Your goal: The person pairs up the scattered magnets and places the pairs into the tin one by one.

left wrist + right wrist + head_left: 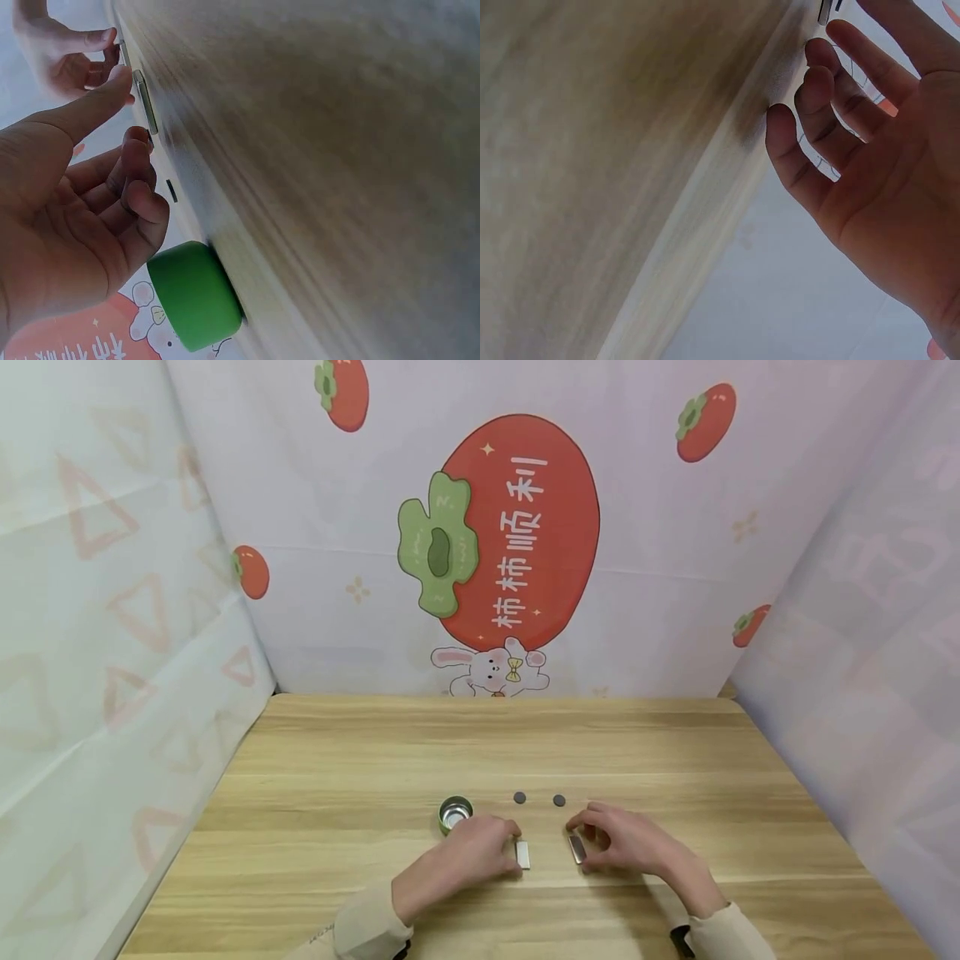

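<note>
My left hand [476,850] is at a small flat silver rectangular block [523,855] on the table, thumb and forefinger pinching its two ends. In the left wrist view that block [147,103] lies between the thumb and forefinger, the other fingers loosely bent. My right hand [626,842] pinches a second block [577,849], shiny and darker on top, likewise by its ends. In the right wrist view the right hand's [877,142] other fingers curve toward the tabletop. The two blocks lie a short gap apart, the right one slightly slanted.
Beyond the hands lie two dark grey round discs [520,797], side by side. A small green round tin [455,811] with a silvery inside stands by the left hand, partly covered by it. Printed cloth walls [637,635] enclose the wooden table [337,760] at back and sides.
</note>
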A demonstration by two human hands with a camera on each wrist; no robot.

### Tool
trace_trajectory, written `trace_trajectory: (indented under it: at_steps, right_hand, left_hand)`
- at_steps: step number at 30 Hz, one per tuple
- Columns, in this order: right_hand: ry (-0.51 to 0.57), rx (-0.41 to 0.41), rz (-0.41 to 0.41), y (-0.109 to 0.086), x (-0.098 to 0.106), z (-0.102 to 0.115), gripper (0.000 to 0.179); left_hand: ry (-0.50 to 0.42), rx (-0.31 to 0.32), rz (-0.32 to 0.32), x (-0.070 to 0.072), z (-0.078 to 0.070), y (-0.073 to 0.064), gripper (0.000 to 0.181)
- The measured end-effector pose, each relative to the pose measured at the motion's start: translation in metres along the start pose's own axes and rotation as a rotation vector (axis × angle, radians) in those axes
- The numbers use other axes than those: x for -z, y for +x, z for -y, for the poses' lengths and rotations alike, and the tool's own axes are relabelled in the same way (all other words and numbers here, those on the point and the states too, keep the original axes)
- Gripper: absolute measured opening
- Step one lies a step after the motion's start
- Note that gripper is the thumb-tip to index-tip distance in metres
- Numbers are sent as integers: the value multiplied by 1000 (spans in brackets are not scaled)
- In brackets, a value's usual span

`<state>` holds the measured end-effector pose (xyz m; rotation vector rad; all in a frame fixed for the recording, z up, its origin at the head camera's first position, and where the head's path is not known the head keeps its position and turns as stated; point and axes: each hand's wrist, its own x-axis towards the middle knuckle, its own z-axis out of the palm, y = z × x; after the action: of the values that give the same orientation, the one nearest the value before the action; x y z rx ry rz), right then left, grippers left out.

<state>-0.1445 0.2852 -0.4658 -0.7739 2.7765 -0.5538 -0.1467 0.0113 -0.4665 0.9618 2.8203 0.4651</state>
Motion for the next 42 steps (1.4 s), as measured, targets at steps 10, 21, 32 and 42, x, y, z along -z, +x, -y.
trace_trajectory:
  at_steps: [10, 21, 32, 42]
  right_hand:
    - [59, 0, -16, 2, 1, 1, 27]
    - [144, -21, 21, 4, -2, 2, 24]
    - [137, -8, 25, 9, -6, 11, 23]
    - [121, 11, 23, 15, -9, 20, 21]
  left_hand:
    - [12, -2, 0, -6, 1, 3, 38]
    - [96, 5, -20, -6, -8, 4, 32]
    - [72, 13, -25, -8, -6, 4, 29]
    - [63, 11, -25, -9, -5, 5, 29]
